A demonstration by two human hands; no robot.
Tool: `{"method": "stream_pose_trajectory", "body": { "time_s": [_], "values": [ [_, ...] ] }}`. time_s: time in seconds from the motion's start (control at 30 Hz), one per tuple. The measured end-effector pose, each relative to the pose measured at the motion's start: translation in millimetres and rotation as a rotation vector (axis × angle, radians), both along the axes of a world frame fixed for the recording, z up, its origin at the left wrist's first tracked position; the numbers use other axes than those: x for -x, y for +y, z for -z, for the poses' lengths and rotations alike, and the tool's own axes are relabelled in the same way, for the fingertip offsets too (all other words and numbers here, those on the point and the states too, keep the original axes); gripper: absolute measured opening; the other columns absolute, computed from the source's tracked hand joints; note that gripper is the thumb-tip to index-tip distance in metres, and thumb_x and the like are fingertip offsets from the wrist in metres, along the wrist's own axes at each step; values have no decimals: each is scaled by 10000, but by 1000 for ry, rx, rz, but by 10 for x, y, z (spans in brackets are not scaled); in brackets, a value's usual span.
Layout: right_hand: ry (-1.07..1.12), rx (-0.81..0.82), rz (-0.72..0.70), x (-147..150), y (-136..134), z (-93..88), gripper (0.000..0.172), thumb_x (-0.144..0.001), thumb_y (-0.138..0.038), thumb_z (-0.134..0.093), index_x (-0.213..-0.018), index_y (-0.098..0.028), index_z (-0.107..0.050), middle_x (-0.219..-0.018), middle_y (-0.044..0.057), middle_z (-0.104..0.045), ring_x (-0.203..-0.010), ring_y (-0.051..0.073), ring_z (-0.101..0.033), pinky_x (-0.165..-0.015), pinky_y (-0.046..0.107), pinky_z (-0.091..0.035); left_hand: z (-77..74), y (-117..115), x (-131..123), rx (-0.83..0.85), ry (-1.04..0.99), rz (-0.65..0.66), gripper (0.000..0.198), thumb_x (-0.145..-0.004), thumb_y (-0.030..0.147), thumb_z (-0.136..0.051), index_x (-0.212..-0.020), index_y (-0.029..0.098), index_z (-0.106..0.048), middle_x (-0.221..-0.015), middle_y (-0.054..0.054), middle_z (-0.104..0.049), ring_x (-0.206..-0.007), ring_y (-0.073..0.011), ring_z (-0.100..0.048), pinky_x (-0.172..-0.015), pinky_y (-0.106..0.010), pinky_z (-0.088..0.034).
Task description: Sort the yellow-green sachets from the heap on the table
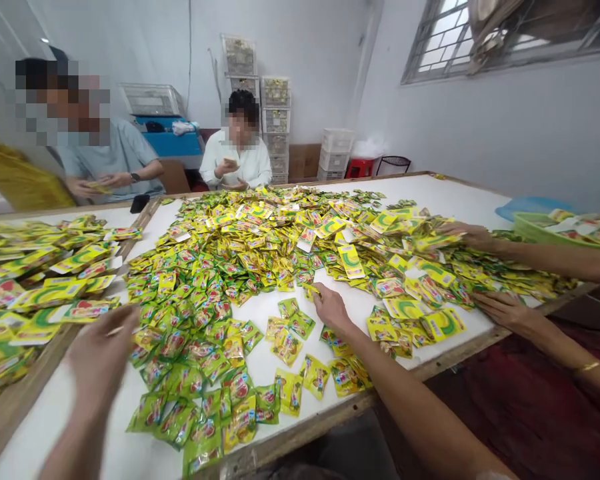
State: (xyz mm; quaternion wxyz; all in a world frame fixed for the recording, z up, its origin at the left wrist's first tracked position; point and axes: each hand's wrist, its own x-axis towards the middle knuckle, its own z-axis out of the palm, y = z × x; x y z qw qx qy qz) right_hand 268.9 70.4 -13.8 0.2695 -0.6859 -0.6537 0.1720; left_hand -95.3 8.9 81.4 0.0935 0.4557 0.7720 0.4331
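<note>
Head view: right hand pinched a yellow packet at its fingertips; loose yellow sachets lay just left of that grip. Left hand blurred, could not tell its grip; green sachets lay to its right.

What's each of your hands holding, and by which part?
The right hand appears to pinch a small yellow packet by one edge; the left hand is too blurred to tell.
</note>
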Motion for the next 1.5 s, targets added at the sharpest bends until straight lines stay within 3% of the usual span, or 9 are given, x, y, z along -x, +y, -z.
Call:
{"method": "stream_pose_trajectory", "body": {
  "time_s": [0.17, 0.3, 0.43, 0.6, 0.7, 0.9, 1.07, 1.23, 1.5],
  "values": [
    [680, 52, -42, 288, -229, -65, 351, -760, -425, -543, -996, -167, -581, -587, -28, -541, -518, 127, -486, -509, 242, -377, 520, 324, -1164, 193, -708, 607, 364, -651, 414, -715, -911, 160, -690, -832, -67, -720, -762, -217, -657, -742, -348, -517],
    [979, 141, -63, 475, -412, -40, 373, -648, -426, -683, -898, -173, -573, -548, -63, -499, -489, 88, -421, -480, 216, -336, 806, 314, -1603, 307, -1159, 691, 514, -470, 385, -839, -860, 141, -608, -535, 36, -594, -528, -127, -598, -605, -266, -516],
    [1079, 180, -84, 618, -509, -8, 403, -619, -381, -723, -934, -191, -558, -720, -22, -617, -641, 131, -554, -597, 249, -441, 913, 282, -1519, 238, -1204, 641, 515, -403, 358, -860, -762, 151, -554, -401, 143, -352, -380, -53, -440, -544, -236, -505],
    [1007, 32, 74, 625, -519, -55, 426, -578, -372, -756, -906, -194, -550, -814, 19, -659, -793, 200, -607, -720, 316, -476, 910, 263, -1392, 154, -1101, 617, 474, -472, 369, -826, -760, 174, -504, -392, 148, -329, -335, -32, -329, -374, -151, -296],
    [1077, 79, 18, 651, -531, -141, 467, -545, -341, -783, -915, -208, -529, -819, 12, -669, -764, 193, -621, -713, 319, -485, 917, 257, -1398, 118, -1046, 627, 449, -510, 383, -807, -743, 185, -478, -388, 149, -315, -325, -27, -288, -357, -146, -223],
    [1037, 150, -40, 833, -568, -138, 441, -559, -299, -775, -878, -219, -481, -752, -12, -644, -660, 164, -601, -635, 295, -477, 867, 195, -1448, 143, -1188, 661, 442, -567, 472, -745, -781, 185, -486, -530, 73, -525, -456, -86, -504, -481, -208, -442],
    [987, 94, -5, 849, -544, -85, 481, -558, -285, -771, -940, -233, -484, -773, -19, -624, -688, 162, -592, -643, 288, -477, 814, 166, -1437, 88, -1206, 660, 449, -490, 330, -807, -772, 181, -490, -451, 124, -396, -417, -51, -418, -447, -158, -380],
    [1138, 194, 34, 818, -573, -108, 494, -570, -398, -754, -985, -211, -562, -847, 13, -639, -749, 176, -602, -681, 300, -485, 781, 168, -1456, 95, -1243, 617, 445, -491, 321, -793, -790, 184, -494, -485, 108, -463, -434, -56, -453, -442, -153, -384],
    [772, 74, -41, 875, -620, -196, 244, -718, -421, -645, -771, -184, -677, -726, 7, -651, -698, 179, -575, -687, 302, -468, 886, 195, -1510, 156, -1087, 590, 447, -466, 373, -804, -673, 186, -454, -437, 117, -429, -414, -77, -469, -500, -254, -525]
  ]
}}
